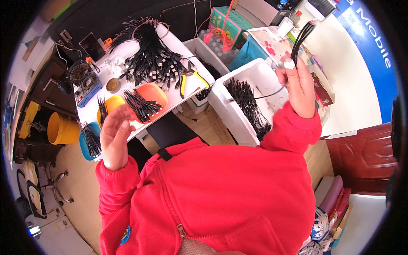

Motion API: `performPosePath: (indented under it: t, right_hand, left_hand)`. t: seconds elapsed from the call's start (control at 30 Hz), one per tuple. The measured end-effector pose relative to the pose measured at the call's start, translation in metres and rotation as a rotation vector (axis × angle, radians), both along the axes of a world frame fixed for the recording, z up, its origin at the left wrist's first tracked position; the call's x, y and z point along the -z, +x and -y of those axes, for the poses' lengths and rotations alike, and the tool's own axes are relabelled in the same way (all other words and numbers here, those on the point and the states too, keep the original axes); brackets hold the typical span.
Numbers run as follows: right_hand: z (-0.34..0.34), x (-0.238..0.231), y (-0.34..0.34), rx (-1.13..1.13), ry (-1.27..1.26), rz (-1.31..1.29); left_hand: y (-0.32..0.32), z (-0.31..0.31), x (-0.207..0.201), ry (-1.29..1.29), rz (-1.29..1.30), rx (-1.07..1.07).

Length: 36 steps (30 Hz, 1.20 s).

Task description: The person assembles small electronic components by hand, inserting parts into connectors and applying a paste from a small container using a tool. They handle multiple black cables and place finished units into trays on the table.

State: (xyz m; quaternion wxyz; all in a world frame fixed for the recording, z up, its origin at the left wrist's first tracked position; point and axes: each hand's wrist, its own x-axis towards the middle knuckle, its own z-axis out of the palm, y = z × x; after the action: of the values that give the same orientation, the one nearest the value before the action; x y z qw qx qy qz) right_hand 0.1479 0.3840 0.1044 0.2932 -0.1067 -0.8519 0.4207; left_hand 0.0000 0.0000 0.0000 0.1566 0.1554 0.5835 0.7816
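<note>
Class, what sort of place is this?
Probably a cable workshop: the right hand holds thin black cables, and yellow-and-black pliers lie beside a heap of black cables on a white table.

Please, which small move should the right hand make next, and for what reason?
I would probably bring the right hand with its black bundle over the white box. The hand grips the bundle near the box's right edge in the view, and similar black cables already lie inside, with bare space beside them.
</note>
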Motion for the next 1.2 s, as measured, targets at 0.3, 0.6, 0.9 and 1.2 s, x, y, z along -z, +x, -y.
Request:
performPosePath:
  t: [0.3,0.6,0.9,1.2]
  right_hand:
    - [-0.114,0.234,-0.005,0.334,0.515,0.799]
    - [-0.048,0.209,-0.074,0.084,0.563,0.618]
    - [0.099,0.152,-0.172,-0.482,0.322,0.383]
    - [0.193,0.157,-0.229,-0.69,0.243,0.48]
  left_hand:
    - [0.019,0.05,0.082,-0.135,0.251,-0.069]
    - [0.015,0.076,0.101,-0.2,0.214,-0.214]
    - [-0.004,0.093,0.099,-0.173,0.179,-0.234]
    - [-0.053,0.151,0.07,-1.177,-0.436,-0.832]
